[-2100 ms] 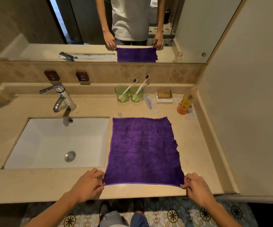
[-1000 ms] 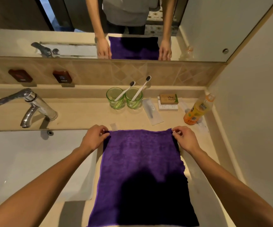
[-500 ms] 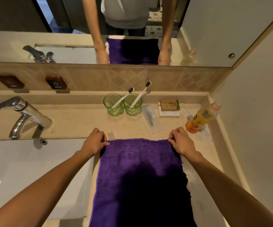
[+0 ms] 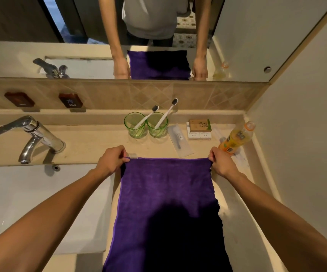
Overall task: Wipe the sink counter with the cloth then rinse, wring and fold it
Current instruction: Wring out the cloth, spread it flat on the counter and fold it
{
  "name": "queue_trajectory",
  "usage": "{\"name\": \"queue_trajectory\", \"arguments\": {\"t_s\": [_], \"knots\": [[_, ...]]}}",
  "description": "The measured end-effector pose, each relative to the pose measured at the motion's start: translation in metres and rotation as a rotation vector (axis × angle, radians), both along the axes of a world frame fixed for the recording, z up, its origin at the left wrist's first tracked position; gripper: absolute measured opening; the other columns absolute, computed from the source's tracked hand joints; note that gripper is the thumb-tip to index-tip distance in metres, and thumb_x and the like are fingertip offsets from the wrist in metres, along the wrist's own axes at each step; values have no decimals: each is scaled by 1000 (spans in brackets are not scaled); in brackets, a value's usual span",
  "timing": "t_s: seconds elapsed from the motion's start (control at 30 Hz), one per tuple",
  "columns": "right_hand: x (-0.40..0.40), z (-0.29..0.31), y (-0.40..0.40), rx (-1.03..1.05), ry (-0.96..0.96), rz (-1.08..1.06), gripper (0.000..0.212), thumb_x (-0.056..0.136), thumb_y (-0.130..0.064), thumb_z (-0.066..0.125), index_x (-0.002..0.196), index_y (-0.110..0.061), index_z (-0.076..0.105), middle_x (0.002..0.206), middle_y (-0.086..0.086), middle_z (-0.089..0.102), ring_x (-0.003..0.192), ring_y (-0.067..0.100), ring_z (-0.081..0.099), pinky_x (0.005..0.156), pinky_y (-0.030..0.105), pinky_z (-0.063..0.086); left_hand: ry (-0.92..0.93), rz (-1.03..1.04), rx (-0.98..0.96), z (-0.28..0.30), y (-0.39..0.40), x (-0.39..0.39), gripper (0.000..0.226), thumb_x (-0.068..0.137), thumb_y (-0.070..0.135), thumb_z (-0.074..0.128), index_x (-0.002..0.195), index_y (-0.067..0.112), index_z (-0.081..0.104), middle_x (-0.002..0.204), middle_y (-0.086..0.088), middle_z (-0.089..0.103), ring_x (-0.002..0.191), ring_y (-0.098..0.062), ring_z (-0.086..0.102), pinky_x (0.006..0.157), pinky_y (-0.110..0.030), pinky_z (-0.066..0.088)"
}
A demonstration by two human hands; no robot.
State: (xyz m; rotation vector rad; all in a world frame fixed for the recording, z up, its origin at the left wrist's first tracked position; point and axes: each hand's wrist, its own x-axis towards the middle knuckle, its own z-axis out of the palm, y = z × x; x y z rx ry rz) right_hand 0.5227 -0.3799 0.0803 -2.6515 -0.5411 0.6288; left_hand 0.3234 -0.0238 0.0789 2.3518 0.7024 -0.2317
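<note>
Just beyond the cloth, pinched by left hand and right hand, stand two glasses and a bottle.

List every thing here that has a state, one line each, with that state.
purple cloth: spread flat on the counter, far corners pinched
left hand: pinching the cloth's far left corner
right hand: pinching the cloth's far right corner
faucet: no water running
sink: no standing water visible
two green glasses: upright, a toothbrush in each
orange bottle: capped, upright
</note>
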Motion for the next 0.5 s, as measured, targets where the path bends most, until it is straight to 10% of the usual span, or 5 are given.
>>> {"name": "queue_trajectory", "arguments": {"t_s": [0.5], "knots": [[-57, 61, -48, 196, -255, 109, 13, 93, -2, 64, 91, -9, 75, 86, 0, 66, 80, 17, 58, 73, 28, 41, -212, -36, -100, 60, -18, -62, 21, 81, 14, 83, 77, 18, 63, 75, -7, 66, 68, -14, 54, 66, -23, 43]]}}
